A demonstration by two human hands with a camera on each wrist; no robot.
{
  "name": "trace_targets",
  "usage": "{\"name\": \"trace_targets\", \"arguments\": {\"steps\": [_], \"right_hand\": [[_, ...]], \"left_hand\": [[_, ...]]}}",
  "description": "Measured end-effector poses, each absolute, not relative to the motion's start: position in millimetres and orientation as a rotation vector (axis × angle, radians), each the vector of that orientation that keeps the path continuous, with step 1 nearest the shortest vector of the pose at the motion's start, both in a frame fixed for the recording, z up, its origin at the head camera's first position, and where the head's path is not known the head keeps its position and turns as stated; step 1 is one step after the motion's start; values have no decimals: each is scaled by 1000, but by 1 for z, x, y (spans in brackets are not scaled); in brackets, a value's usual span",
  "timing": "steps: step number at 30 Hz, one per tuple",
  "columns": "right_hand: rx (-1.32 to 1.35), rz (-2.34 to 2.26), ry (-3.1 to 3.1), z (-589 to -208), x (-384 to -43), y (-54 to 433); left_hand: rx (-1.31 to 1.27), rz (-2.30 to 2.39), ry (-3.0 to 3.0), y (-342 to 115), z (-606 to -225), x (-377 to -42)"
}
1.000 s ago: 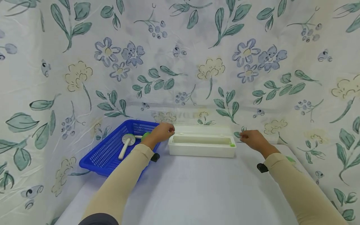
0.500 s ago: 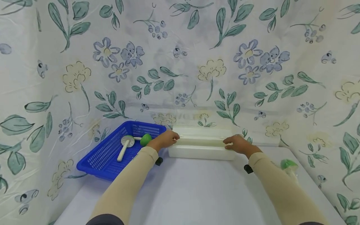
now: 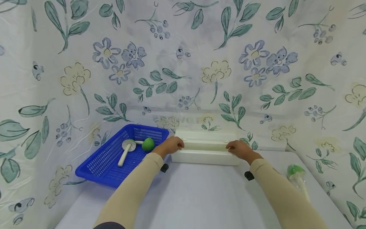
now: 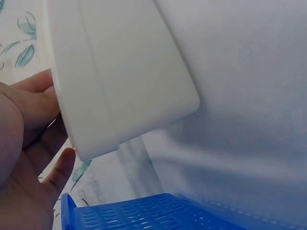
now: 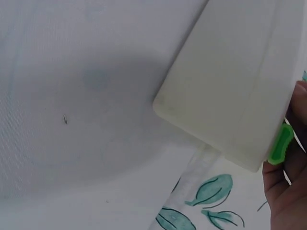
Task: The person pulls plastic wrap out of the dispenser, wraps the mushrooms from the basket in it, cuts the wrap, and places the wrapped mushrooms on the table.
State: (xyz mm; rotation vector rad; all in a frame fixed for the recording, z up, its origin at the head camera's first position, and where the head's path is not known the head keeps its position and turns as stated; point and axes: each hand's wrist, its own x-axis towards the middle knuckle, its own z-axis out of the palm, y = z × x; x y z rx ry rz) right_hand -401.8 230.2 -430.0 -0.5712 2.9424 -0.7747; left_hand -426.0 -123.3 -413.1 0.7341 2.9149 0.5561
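Gripping the white box (image 3: 204,158) by its ends, L hand (image 3: 170,145) and R hand (image 3: 241,149) both have fingers curled over the rim; box sits toward the table's (image 3: 206,197) back edge. Uneven pull, L vs R, could skew it & bump the blue basket (image 3: 100,178) just beside. Hold looks shallow, so a smooth rim might slip. R fingers, v. close to the green clip (image 5: 280,144), could knock it accidentally.

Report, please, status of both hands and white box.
Left hand, right hand at opposite ends of white box. Box open. Blue basket beside, seemingly not blocking.
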Motion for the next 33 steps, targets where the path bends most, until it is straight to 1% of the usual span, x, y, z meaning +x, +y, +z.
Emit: {"name": "trace_targets", "arguments": {"steps": [6,13,18,24,28,33], "right_hand": [[-572,-707,2992,-433,-401,223],[-642,-600,3087,-436,-402,220],[-679,-585,3169,-440,-402,220],[-682,-553,3234,-445,-400,217],[-667,-443,3245,-451,-399,218],[-720,-285,3309,-455,-397,214]], "left_hand": [[703,464,3025,-120,-420,-424],[800,350,3144,-119,-428,-422],[824,282,3199,-118,-431,-420],[977,-60,3291,-115,-436,-416],[1102,-295,3330,-114,-441,-413],[1147,-474,3409,-115,-443,-411]]}}
